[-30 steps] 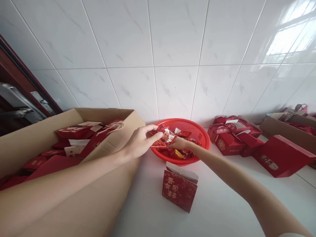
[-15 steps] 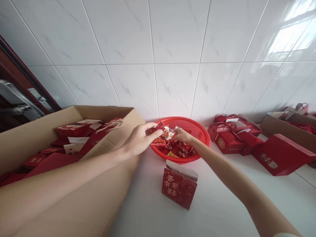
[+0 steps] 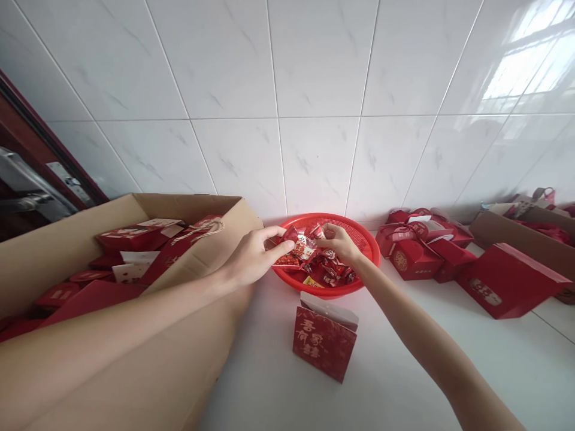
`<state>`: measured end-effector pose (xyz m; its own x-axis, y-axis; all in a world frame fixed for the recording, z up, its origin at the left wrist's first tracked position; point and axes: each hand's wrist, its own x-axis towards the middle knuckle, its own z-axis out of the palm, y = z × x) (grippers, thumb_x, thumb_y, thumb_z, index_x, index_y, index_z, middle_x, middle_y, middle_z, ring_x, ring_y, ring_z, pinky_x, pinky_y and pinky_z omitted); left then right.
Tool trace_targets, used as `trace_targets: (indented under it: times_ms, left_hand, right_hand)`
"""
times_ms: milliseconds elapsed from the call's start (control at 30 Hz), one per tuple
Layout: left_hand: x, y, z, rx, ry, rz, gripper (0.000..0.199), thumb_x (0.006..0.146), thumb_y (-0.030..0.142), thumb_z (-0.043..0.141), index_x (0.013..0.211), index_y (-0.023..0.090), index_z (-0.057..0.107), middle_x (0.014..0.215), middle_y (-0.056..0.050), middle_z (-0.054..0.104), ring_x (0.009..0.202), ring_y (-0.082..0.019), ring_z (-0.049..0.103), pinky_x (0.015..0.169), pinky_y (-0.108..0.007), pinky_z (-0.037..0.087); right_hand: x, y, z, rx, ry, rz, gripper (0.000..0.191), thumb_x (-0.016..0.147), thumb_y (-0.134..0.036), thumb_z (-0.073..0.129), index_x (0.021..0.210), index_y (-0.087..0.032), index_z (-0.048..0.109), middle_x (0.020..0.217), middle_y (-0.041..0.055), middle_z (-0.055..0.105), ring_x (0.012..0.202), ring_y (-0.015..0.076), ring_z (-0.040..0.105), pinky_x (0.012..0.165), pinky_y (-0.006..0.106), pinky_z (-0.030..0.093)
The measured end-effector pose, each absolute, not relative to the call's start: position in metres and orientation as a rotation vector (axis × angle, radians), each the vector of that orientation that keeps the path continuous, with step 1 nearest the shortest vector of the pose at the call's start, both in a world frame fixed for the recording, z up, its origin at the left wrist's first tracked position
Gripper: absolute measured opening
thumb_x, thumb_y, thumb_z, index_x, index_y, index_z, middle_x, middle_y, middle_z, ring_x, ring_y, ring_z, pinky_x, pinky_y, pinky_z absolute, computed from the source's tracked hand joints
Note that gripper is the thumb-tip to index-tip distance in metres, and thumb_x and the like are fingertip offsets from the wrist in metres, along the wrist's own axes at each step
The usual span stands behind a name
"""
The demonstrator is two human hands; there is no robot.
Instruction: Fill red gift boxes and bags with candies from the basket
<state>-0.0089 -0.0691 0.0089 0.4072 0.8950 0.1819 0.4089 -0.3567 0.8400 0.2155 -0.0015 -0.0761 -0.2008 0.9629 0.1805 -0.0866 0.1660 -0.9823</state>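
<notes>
Over one red basket [image 3: 330,293], the left hand [image 3: 259,254] gripped several wrapped packets [image 3: 305,246] while the right hand [image 3: 340,244], raised from among the sweets [image 3: 330,272] since a second earlier, pinched one red candy [image 3: 317,231], its long axis slanting up toward the left hand, one upright box [image 3: 324,344] nearer the body than both hands.

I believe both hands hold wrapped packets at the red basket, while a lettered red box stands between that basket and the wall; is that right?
Not quite: the head view shows the red box standing in front of the red basket, not behind it; the left hand and right hand do hold wrapped packets.
</notes>
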Motion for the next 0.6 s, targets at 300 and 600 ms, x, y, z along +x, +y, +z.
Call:
trace_targets:
  times_ms: [300,600]
  left_hand:
    - [-0.010,-0.067,0.005,1.928,1.137,0.904,0.037,0.085,0.052,0.064,0.104,0.020,0.071,0.102,-0.004,0.075,0.091,-0.023,0.069,0.082,-0.034,0.054]
    - [-0.009,-0.068,0.013,1.894,1.193,1.098,0.036,0.085,0.049,0.065,0.101,0.019,0.072,0.099,-0.004,0.076,0.091,-0.022,0.068,0.082,-0.031,0.052]
  right_hand:
    - [0.235,-0.008,-0.072,-1.049,-1.667,1.218,0.038,0.071,-0.051,0.074,0.086,-0.018,0.063,0.076,0.0025,0.070,0.070,0.0168,0.066,0.068,0.030,0.052]
    - [0.237,0.024,-0.064,-1.398,-2.130,0.797,0.017,0.086,-0.020,0.063,0.099,-0.014,0.072,0.090,0.0059,0.075,0.076,0.0175,0.068,0.065,0.025,0.050]
